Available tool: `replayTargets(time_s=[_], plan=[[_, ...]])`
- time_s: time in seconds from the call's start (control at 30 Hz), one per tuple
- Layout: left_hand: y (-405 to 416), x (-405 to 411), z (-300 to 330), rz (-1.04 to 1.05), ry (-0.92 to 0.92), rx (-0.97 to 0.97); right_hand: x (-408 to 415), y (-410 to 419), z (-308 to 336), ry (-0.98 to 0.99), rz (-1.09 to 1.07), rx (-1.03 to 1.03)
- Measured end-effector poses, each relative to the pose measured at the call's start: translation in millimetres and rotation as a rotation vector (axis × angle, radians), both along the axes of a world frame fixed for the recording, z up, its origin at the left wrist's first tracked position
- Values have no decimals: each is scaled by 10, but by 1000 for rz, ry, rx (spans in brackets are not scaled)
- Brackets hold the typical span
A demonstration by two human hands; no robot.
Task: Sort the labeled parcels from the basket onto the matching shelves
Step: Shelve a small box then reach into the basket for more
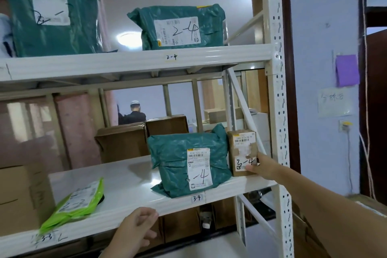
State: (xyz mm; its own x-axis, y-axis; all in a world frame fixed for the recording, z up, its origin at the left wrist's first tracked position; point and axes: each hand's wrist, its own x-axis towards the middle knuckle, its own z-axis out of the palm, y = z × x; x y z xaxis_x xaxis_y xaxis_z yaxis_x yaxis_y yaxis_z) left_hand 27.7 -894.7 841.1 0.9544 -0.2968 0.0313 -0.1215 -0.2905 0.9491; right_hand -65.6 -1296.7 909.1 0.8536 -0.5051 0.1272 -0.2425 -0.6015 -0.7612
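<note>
My right hand (264,166) grips a small brown box (240,151) marked 3-4, which stands upright at the right end of the lower shelf (129,186). Touching its left side is a green bag (184,163) marked 3-4, above the shelf tag 3-4 (196,198). My left hand (137,228) hangs below the shelf's front edge with loosely curled fingers and holds nothing. The upper shelf (125,60), tagged 2-4, carries a green bag (180,27) marked 2-4. No basket is in view.
A lime-green mailer (79,201) marked 3-3 lies at the lower shelf's left, next to a cardboard box (18,197). A large green bag (50,8) stands at the upper left. The white shelf post (278,90) rises at the right. Behind the rack a person (134,113) stands among cartons.
</note>
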Motion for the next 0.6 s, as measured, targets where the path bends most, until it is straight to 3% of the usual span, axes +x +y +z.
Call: replayTargets(time_s=[0.3,0.6], plan=[[110,-135,-161,-4,15,5,-44,87,48,36,-26,21],[102,-340,-238,-22,91,0,-375,182,-144,-128,-212,15]])
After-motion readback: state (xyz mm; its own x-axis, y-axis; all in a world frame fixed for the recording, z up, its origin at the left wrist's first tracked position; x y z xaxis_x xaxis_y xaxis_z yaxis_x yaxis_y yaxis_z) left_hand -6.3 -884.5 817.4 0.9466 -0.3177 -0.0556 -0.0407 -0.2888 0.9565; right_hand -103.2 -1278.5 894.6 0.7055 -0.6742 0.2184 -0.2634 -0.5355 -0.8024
